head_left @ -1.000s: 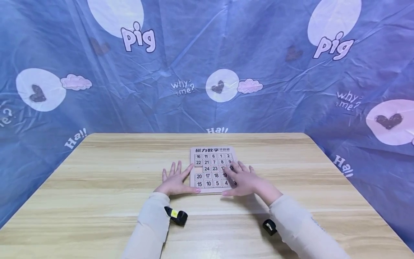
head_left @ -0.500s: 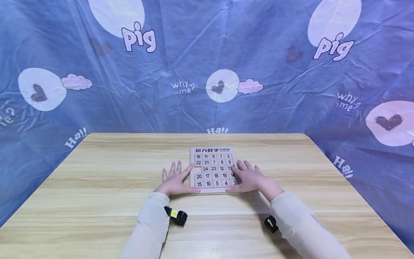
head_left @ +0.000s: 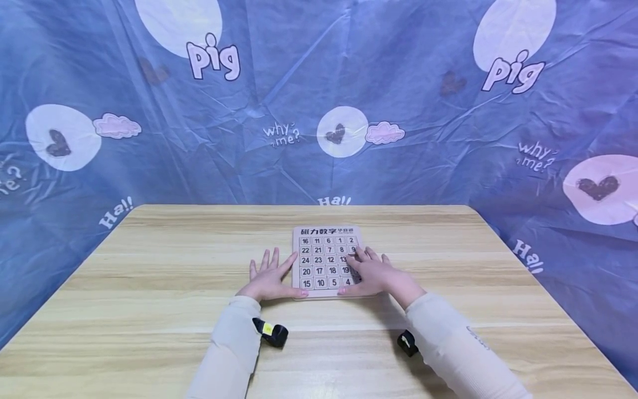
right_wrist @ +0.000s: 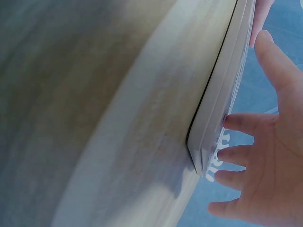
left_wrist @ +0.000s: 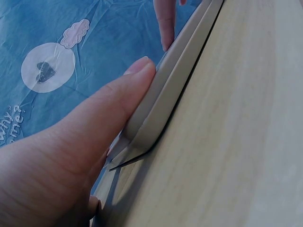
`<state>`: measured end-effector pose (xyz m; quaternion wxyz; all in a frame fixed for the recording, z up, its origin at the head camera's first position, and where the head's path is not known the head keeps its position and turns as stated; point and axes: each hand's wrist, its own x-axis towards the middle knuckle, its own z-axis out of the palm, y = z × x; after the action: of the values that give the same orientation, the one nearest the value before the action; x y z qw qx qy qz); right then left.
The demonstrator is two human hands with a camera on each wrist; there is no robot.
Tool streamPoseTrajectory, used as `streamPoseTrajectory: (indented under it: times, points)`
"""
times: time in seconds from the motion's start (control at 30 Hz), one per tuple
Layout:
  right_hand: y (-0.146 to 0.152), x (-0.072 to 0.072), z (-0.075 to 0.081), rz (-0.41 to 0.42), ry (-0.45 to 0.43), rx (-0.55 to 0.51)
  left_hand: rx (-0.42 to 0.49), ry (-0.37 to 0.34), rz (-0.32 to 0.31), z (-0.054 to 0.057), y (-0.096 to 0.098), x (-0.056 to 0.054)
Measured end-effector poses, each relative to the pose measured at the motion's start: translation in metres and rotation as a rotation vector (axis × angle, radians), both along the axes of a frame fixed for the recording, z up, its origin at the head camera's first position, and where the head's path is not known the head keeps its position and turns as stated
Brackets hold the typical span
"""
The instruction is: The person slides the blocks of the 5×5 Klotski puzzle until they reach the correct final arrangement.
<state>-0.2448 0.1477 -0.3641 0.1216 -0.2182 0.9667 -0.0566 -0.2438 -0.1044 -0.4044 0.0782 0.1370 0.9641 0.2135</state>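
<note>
A sliding number puzzle (head_left: pixel 319 231) lies flat on the table, with rows of numbered tiles in its pale frame. My left hand (head_left: pixel 269 284) is spread at its left side: the thumb (left_wrist: pixel 137 75) rests on the near left corner and the forefinger reaches the left edge. Over the right side, my right hand (head_left: pixel 377 277) has its fingers extended. Its forefinger (right_wrist: pixel 241 123) touches the puzzle face near tile 13, while the thumb (right_wrist: pixel 270 52) stays off the face in the right wrist view. Tiles at the right end of the lower rows are hidden under this hand.
The wooden table (head_left: pixel 164 332) extends around the puzzle on all sides. Behind it hangs a blue printed cloth (head_left: pixel 279 72). A small black camera sits at each wrist, including the left wrist camera (head_left: pixel 276 335).
Tiles 24, 23, 12 and 13 have slid left, filling the gap at the third row's left end. My right hand went right, then came back left; my left hand stayed still.
</note>
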Motion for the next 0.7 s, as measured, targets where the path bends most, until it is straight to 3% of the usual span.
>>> streamPoseTrajectory:
  times: [0.27,0.7]
  points:
    - [0.009,0.008,0.004,0.017,0.019,-0.02,0.003,0.005,-0.004,-0.002,-0.001,0.0]
    - [0.031,0.049,0.01,0.133,0.003,-0.008,-0.003,0.008,-0.012,-0.003,-0.001,-0.001]
